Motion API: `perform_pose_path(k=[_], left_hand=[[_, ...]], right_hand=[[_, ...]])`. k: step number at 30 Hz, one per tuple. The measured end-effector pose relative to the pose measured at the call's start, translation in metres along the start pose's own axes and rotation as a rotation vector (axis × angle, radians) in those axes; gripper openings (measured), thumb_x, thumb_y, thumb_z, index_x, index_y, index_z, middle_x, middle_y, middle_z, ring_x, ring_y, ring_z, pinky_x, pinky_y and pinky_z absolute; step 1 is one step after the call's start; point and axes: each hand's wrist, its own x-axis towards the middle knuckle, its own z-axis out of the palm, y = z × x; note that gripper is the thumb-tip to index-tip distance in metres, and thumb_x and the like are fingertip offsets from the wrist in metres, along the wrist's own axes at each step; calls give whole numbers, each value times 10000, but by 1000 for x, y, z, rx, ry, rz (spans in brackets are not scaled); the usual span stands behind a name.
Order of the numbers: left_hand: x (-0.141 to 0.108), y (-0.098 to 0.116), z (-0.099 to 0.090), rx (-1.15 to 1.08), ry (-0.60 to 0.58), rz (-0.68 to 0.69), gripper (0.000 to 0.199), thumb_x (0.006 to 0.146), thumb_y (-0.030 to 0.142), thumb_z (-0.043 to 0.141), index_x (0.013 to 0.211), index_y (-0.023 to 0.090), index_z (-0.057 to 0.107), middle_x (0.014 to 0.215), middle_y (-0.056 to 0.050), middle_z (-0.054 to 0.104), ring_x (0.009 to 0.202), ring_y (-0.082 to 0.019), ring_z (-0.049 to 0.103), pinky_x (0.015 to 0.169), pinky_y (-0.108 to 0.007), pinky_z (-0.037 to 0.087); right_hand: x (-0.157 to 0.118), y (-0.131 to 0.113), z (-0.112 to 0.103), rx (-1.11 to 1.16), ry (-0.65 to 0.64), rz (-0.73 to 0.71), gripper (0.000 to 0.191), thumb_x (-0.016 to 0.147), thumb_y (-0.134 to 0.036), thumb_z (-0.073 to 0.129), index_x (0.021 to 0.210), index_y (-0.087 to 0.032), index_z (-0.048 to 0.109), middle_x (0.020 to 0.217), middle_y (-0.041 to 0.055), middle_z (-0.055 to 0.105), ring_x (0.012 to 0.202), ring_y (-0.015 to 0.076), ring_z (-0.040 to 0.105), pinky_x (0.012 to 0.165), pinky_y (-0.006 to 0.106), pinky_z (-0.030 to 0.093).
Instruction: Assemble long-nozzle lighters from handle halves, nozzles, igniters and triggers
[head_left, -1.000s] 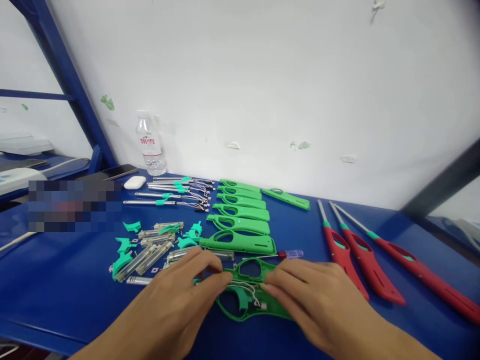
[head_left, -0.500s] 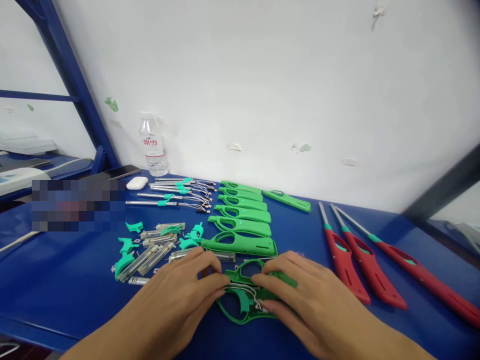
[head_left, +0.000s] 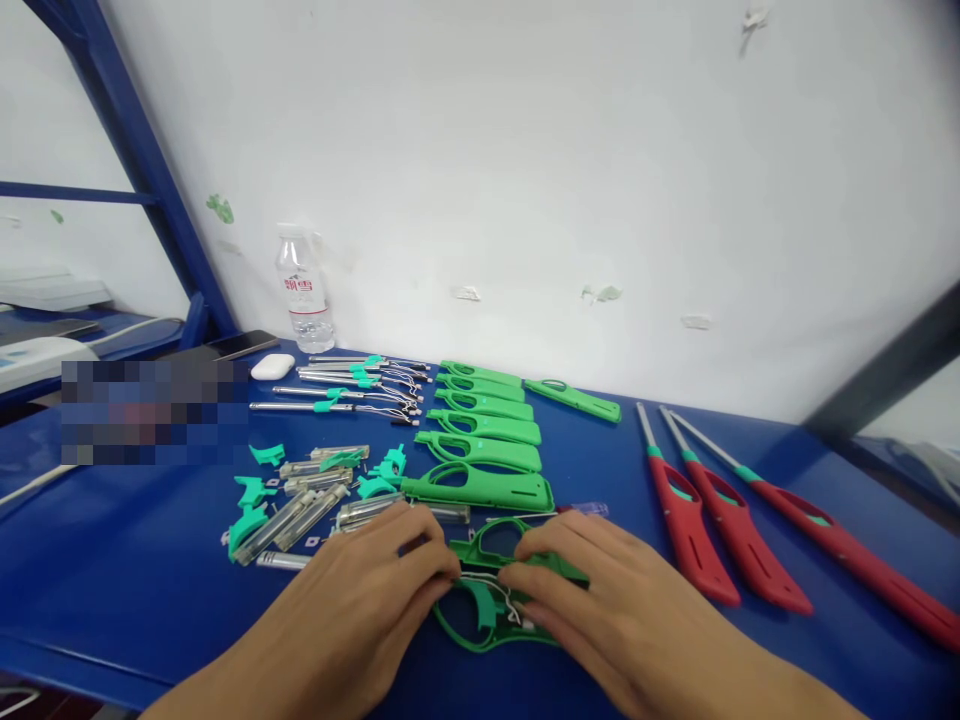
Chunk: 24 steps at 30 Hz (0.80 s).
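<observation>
An open green lighter shell half (head_left: 459, 640) lies at the table's front, with a teal trigger (head_left: 486, 604) in it. White and dark wires (head_left: 513, 604) run across the shell between my hands. My left hand (head_left: 375, 585) is closed in a pinch where the wires meet the shell's left end. A metal lighter rod (head_left: 282, 562) sticks out to the left from behind that hand. My right hand (head_left: 600, 585) has its fingers closed on the shell's handle part, fingertips at the wires. A second green shell half (head_left: 469, 552) lies just behind, partly hidden by my fingers.
Several green shells (head_left: 487, 455) form a column behind my hands. Wired metal rods (head_left: 330, 407) lie at back left, before a water bottle (head_left: 306, 295). Clear fuel tanks (head_left: 311, 518) and teal triggers (head_left: 251, 490) are scattered left. Three red lighters (head_left: 697, 540) lie right. A screwdriver (head_left: 589, 509) is partly hidden.
My right hand's fingers have shifted slightly over the wires, and more of the screwdriver's handle shows behind it. My left hand keeps its pinch almost in place.
</observation>
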Motion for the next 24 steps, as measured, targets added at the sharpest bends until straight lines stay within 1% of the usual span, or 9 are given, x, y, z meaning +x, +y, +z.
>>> perform_pose_path(k=[2,4,7,10,12,14,18,21,24], left_hand=[[0,1,0,10,-8,-16,317,1213,111,483,1174,289,743,1080,7,782,903,-196,796,762,-298,612],[-1,2,0,10,-31,-25,317,1194,104,502,1193,288,761,1099,-6,779,925,-206,795,774,-298,622],[-2,2,0,-21,-52,-35,339,1182,92,504,1121,282,778,1083,-15,764,918,-199,781,783,-284,625],[-2,0,0,-51,-45,-39,346,1185,88,500,1141,288,779,1090,-13,761,906,-188,783,776,-274,620],[-1,-1,1,-57,-44,-38,336,1186,86,500,1163,286,768,1099,-13,759,918,-186,790,789,-273,621],[-1,-1,2,-59,-47,-45,330,1184,79,497,1174,283,756,1106,-14,760,933,-191,798,807,-281,622],[-3,-1,4,-76,-59,-72,327,1158,64,515,1191,289,750,1124,-12,766,945,-199,807,820,-290,627],[-4,0,5,-89,-70,-89,323,1131,50,535,1182,290,745,1125,-8,767,952,-199,811,816,-289,626],[-5,0,7,-97,-63,-108,324,1109,41,533,1161,290,734,1111,-4,759,929,-201,806,789,-297,611]], right_hand=[[0,0,1,-12,2,-12,339,1313,-280,433,1402,-244,758,1208,39,839,1062,238,820,977,418,668],[0,1,1,-23,3,-22,350,1313,-272,427,1416,-230,759,1215,47,844,1076,238,823,984,407,669],[2,1,1,-35,-7,-32,300,1284,-217,491,1370,-213,778,1234,61,844,1100,244,822,991,390,672],[2,-1,-1,-60,-10,-43,250,1207,-121,583,1330,-200,785,1224,66,843,1100,250,823,974,373,678],[2,-3,-2,-74,-10,-53,295,1141,-56,621,1348,-190,781,1223,64,844,1100,248,826,972,362,679],[2,-4,-3,-79,-13,-61,382,1083,-8,638,1402,-175,768,1246,64,845,1122,246,828,997,356,676],[1,-3,0,-68,-27,-65,519,1021,20,648,1497,-169,734,1286,72,838,1161,246,827,1027,357,674],[0,-2,2,-65,-42,-66,543,1007,23,649,1503,-182,733,1289,65,836,1160,245,831,1014,359,680],[-1,-2,0,-86,-32,-58,548,1008,27,647,1509,-178,732,1294,67,838,1175,249,833,1036,367,679]])
